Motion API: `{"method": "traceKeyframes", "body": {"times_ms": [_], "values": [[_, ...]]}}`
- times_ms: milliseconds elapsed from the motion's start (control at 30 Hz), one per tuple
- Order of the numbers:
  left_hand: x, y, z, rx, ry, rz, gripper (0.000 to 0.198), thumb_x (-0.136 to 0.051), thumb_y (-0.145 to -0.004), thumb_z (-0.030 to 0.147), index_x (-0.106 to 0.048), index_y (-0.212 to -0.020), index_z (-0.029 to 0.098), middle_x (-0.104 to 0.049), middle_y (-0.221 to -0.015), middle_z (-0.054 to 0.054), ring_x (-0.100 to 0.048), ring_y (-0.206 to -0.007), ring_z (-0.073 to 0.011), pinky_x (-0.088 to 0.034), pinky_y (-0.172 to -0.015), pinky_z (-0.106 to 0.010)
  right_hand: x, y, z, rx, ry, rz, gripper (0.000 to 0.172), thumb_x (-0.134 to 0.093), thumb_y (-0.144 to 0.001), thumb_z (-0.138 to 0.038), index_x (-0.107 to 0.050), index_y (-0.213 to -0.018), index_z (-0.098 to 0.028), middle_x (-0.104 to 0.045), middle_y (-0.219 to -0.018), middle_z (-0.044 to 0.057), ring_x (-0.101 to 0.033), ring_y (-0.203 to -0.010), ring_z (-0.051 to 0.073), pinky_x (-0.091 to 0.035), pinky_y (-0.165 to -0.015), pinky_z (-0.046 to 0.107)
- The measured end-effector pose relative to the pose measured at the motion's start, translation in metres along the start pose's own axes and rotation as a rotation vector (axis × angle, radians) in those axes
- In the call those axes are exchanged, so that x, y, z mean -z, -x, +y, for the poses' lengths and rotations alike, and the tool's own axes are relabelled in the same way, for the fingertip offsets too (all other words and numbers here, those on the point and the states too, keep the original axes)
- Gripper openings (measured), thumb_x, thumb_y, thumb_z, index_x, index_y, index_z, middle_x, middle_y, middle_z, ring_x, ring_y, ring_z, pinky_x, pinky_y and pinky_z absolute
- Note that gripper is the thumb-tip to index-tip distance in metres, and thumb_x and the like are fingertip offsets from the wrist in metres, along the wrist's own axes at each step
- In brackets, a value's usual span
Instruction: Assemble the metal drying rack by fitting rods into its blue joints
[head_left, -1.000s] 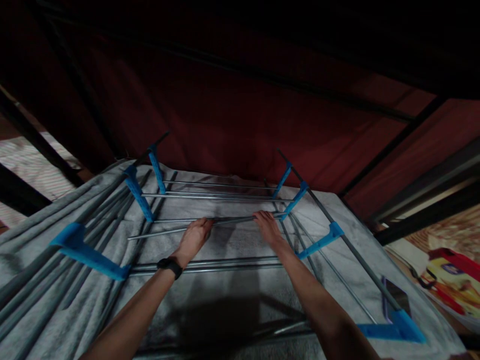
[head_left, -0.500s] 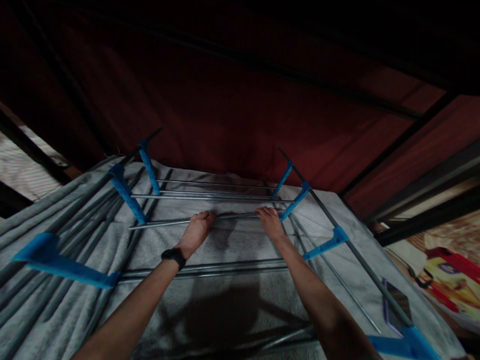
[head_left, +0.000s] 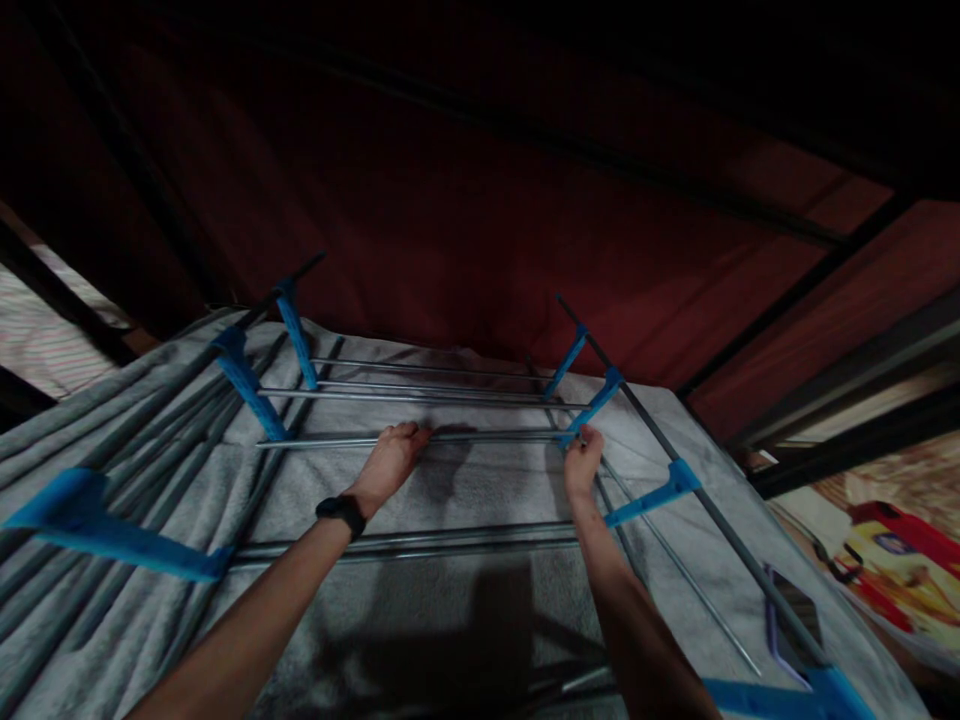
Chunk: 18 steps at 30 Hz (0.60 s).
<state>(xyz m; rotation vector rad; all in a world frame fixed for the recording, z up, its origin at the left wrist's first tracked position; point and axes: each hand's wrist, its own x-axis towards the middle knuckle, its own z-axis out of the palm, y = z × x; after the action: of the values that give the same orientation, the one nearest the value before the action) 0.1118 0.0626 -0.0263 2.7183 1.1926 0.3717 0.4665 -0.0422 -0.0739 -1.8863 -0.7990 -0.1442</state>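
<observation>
A thin grey metal rod [head_left: 487, 436] lies crosswise between two side frames. My left hand [head_left: 391, 462] is closed around it left of its middle, a dark band on the wrist. At the rod's right end, my right hand [head_left: 583, 462] pinches near the lower tip of a blue plastic bracket [head_left: 598, 400]. The rod's left end reaches past the lower end of the opposite blue bracket [head_left: 253, 392]; whether it sits in a hole I cannot tell. Other metal rods [head_left: 450, 398] span the brackets behind, and a pair of rods [head_left: 420, 540] spans those nearer me.
Several loose grey tubes [head_left: 161, 440] lie along the left of the grey blanket [head_left: 465, 490]. A phone [head_left: 793, 610] rests at the right under a side tube. A dark red curtain [head_left: 465, 220] hangs behind. A red and yellow package [head_left: 900, 570] is off the right edge.
My right hand has slid rightward along the rod to its end by the blue bracket. The rod now lies straighter across, its right end at that bracket. My left hand keeps its hold.
</observation>
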Motion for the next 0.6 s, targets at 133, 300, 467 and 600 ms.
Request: {"method": "traceKeyframes", "body": {"times_ms": [133,300,467,600], "values": [[-0.001,-0.002,-0.003,-0.011,-0.028,0.006,0.056,-0.041,-0.087,-0.001,-0.065,-0.134,0.016,-0.067,-0.105,-0.013,-0.062,-0.099,-0.0255,-0.044,-0.091,-0.037,-0.003,-0.03,0.014,-0.164,-0.251,-0.061,0.046,-0.042,-0.07,-0.029,-0.061,-0.109,-0.015,-0.067,-0.103,0.01,-0.06,-0.098,0.021,-0.049,-0.088,0.033],[-0.001,-0.005,-0.005,-0.002,-0.026,-0.004,0.055,-0.046,-0.086,0.001,-0.064,-0.136,0.016,-0.067,-0.107,-0.013,-0.062,-0.102,-0.0264,-0.043,-0.091,-0.037,-0.004,-0.04,0.013,-0.143,-0.381,-0.133,0.033,-0.042,-0.061,-0.035,-0.06,-0.083,-0.018,-0.06,-0.076,0.001,-0.053,-0.076,0.016,-0.045,-0.077,0.029],[0.001,-0.007,-0.004,-0.012,-0.055,-0.019,0.053,-0.045,-0.086,-0.001,-0.067,-0.132,0.015,-0.068,-0.108,-0.014,-0.062,-0.103,-0.0271,-0.043,-0.092,-0.038,-0.003,-0.036,0.012,-0.149,-0.433,-0.123,0.032,-0.045,-0.06,-0.033,-0.061,-0.082,-0.017,-0.061,-0.075,0.0,-0.053,-0.077,0.016,-0.044,-0.076,0.029],[0.002,-0.007,-0.004,-0.002,-0.032,-0.014,0.057,-0.043,-0.086,-0.003,-0.066,-0.135,0.015,-0.068,-0.108,-0.014,-0.062,-0.104,-0.0264,-0.043,-0.092,-0.037,-0.001,-0.038,0.014,-0.15,-0.452,-0.142,0.026,-0.046,-0.059,-0.033,-0.06,-0.074,-0.018,-0.058,-0.069,-0.002,-0.049,-0.072,0.015,-0.042,-0.074,0.028]]}}
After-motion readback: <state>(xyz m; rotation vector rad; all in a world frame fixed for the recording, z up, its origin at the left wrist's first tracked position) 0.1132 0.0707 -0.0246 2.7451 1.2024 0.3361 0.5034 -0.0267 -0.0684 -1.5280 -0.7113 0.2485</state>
